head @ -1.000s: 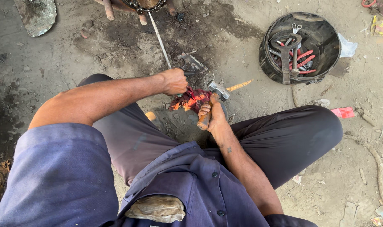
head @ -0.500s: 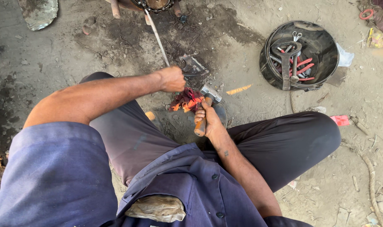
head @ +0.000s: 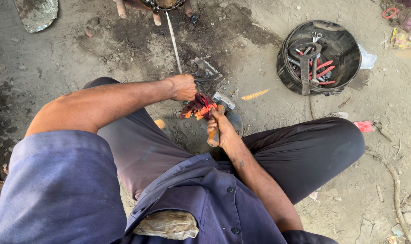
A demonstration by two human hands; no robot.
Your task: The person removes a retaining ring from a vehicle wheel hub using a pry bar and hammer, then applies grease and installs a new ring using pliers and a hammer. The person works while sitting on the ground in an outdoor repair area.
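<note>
Red rag (head: 197,108) between left hand (head: 183,87), fisted on rod (head: 174,40), and right hand (head: 221,131), clenched around hammer (head: 219,113).

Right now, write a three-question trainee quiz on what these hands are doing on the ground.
1. True or false: the right hand grips a hammer by its wooden handle.
2. What does the left hand hold? A) a red-orange rag and a thin metal rod B) a spanner C) a bottle
3. Fill in: the round black basin to the person's right holds ___.

Key
1. True
2. A; the fist is closed around the rod, the rag bunched just under it.
3. Tools, some with red handles.
</note>
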